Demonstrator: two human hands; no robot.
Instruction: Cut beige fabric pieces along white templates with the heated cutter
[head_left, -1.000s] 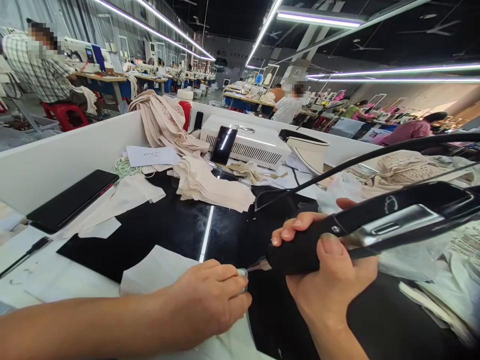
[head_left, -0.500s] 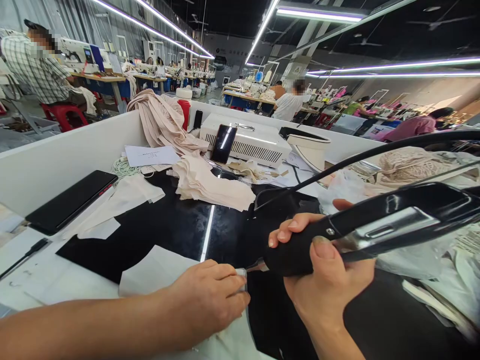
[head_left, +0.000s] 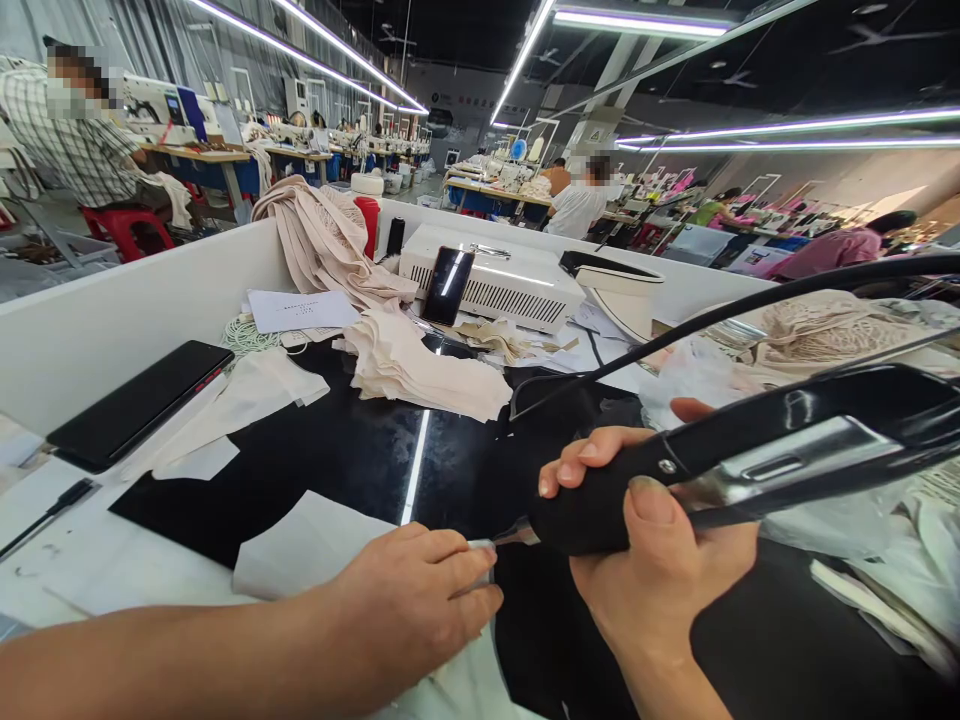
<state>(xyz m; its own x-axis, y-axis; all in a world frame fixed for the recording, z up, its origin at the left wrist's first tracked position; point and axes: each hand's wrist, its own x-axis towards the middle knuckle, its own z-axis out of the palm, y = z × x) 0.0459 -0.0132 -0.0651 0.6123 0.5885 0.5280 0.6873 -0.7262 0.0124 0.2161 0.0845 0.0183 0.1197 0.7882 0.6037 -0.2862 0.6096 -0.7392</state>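
Far left: a flat, black rectangular device with red marks along one edge (head_left: 142, 405) lies on the white table (head_left: 97, 560).
Pale piece: a thin, off-white sheet with a curved edge (head_left: 296, 545) lies partly over a glossy black board (head_left: 337, 455), running under the left hand (head_left: 424, 615).
Left hand: its fingers are bent and closed on the sheet's right end; the thumb's exact hold is hidden.
Stack: layered cream fabric pieces with uneven edges (head_left: 431, 365) rest on the board, beyond that hand.
Metal tip: a slim silver blade (head_left: 516, 533) points left, right at the left fingertips; whether it touches the sheet cannot be told.
Black tool: a thick, corded handheld tool with a silver lever (head_left: 795, 450) slants up rightward.
Right hand: this one (head_left: 664, 580) is wrapped around its grip, thumb on the near side.
Far right: crumpled clear plastic (head_left: 832, 520) lies behind the tool.
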